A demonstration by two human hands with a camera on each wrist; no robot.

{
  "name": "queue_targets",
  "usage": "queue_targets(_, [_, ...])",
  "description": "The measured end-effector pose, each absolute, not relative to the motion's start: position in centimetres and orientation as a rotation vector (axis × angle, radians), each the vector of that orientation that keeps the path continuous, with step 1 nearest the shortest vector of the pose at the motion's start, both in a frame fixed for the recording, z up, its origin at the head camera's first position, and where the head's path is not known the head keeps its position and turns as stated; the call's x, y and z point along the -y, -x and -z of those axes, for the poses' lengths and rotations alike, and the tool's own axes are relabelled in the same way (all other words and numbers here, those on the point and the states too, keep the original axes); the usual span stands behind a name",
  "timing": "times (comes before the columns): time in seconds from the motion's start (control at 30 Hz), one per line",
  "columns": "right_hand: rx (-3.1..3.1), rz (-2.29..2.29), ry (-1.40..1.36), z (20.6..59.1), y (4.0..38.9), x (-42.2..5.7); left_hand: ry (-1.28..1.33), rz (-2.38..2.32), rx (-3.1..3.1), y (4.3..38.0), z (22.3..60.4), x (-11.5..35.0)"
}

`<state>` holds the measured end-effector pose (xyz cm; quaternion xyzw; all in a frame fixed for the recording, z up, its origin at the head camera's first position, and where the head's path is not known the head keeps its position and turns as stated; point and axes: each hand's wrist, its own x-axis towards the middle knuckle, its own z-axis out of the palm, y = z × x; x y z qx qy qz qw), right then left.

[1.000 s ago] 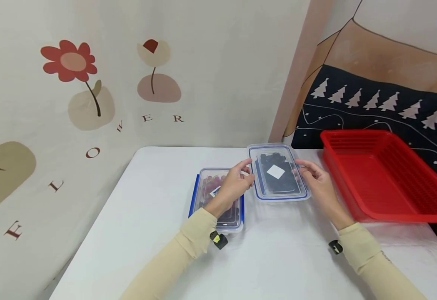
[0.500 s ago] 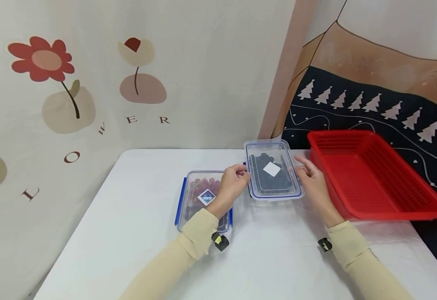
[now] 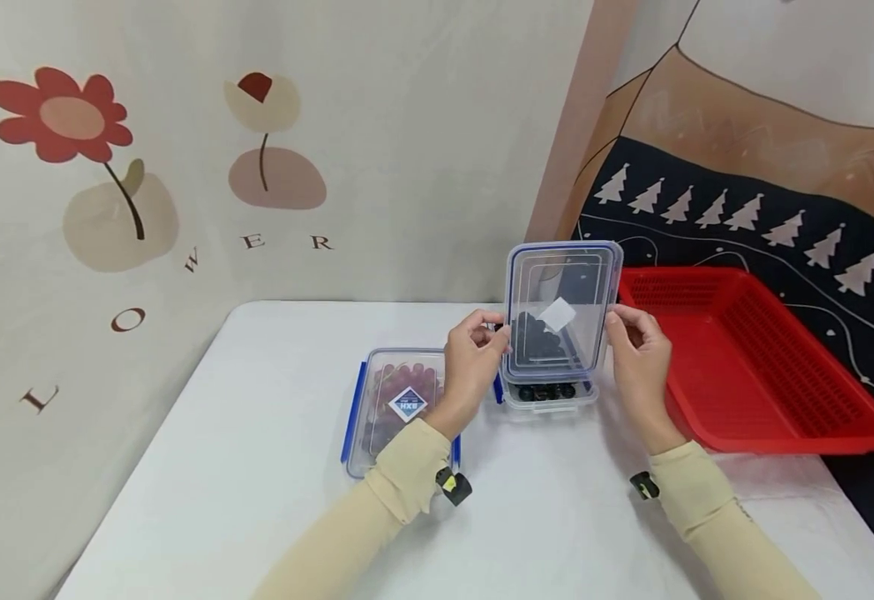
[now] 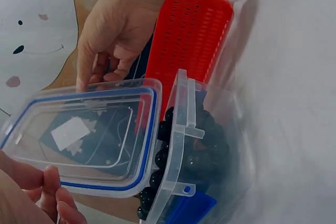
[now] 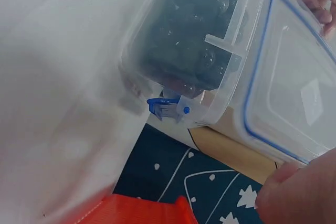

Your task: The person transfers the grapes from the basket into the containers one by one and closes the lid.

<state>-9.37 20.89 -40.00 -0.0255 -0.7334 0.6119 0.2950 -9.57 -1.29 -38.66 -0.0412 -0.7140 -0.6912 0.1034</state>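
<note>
Both hands hold a clear lid (image 3: 590, 279) with a blue seal and a white diamond label, tilted up over a see-through food container (image 3: 586, 400). My left hand (image 3: 470, 367) pinches the lid's left edge, and my right hand (image 3: 641, 367) pinches its right edge. Dark, round grapes (image 4: 212, 142) fill the container, visible through its wall in both wrist views. A blue latch (image 5: 168, 108) hangs down at the container's side. Left of it, partly behind my left forearm, lies a second container (image 3: 387, 429) with its lid on, red and dark grapes inside and a blue-white label.
A large red plastic basket (image 3: 751, 367) with slotted walls stands at the right, close beside my right hand. Under everything is a white-covered table (image 3: 257, 467). A printed cloth (image 3: 422, 150) with flowers and letters hangs behind it.
The lid lay flat on the container one second ago; now both hands have raised and tilted it, exposing the dark grapes at the front. The head view has swung slightly right.
</note>
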Motion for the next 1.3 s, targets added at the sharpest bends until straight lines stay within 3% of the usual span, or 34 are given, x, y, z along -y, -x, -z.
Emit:
queue_targets(0.5, [1.952, -1.445, -0.005, 39.2, 8.7, -21.2, 0.369, 1.927, 2.079, 9.5, 38.0, 1.3])
queue_targets(0.73, [2.14, -1.609, -0.062, 40.9, 8.4, -21.8, 0.278, 1.921, 2.358, 9.4, 38.7, 1.2])
queue_targets(1.0, [2.421, -1.917, 0.086, 41.5, 8.7, -22.5, 0.205, 1.722, 2.688, 9.2, 39.4, 0.9])
queue_targets(1.3, [2.793, -1.552, 0.071, 43.4, 9.6, -21.4, 0.204, 1.506, 2.831, 9.1, 40.4, 0.1])
